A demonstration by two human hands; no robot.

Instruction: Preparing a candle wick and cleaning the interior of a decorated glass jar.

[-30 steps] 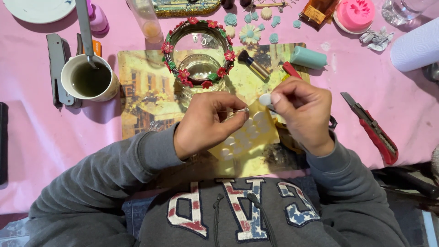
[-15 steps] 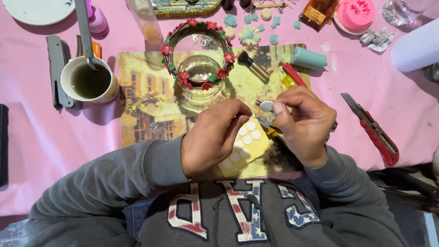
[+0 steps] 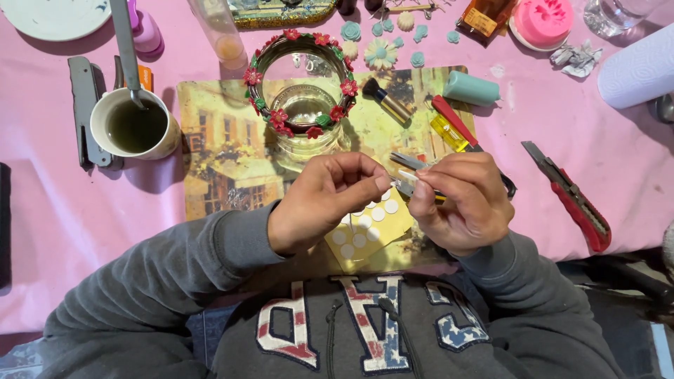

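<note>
Tweezers (image 3: 407, 184): metal, pinched in right hand (image 3: 460, 203), tips toward left hand (image 3: 326, 200); over near edge of placemat (image 3: 210, 140), just above yellow sheet.
Left hand: fingers (image 3: 375, 184) curled shut, thumb and forefinger pressed together at tweezer tips; whether anything sits between them too small to tell.
Right hand: fingers closed round tweezers, knuckles up.
Yellow sheet (image 3: 365, 231): rows of white round dots, flat on placemat beneath both hands, partly hidden by left hand.
Glass jar (image 3: 305, 112): clear, on placemat beyond hands; ring of red flowers and green leaves (image 3: 298, 84) around its mouth.
Mug (image 3: 133, 126): white, dark liquid, grey handle of a tool standing in it; left of placemat.
Box cutter (image 3: 569, 196): red and black, on pink tabletop (image 3: 56, 210) right of hands, apart from them.
Small brush (image 3: 386, 100): dark bristles, metal ferrule, on placemat right of jar.
Teal cylinder (image 3: 472, 88): lying at placemat's far right corner.
Paper roll (image 3: 639, 67): white, at right edge.
Pink mould (image 3: 540, 21): round, at far edge.
Clay flowers (image 3: 382, 49): pale teal and cream, scattered beyond jar.
Sleeves: grey sweatshirt, both forearms resting at near tabletop edge.
</note>
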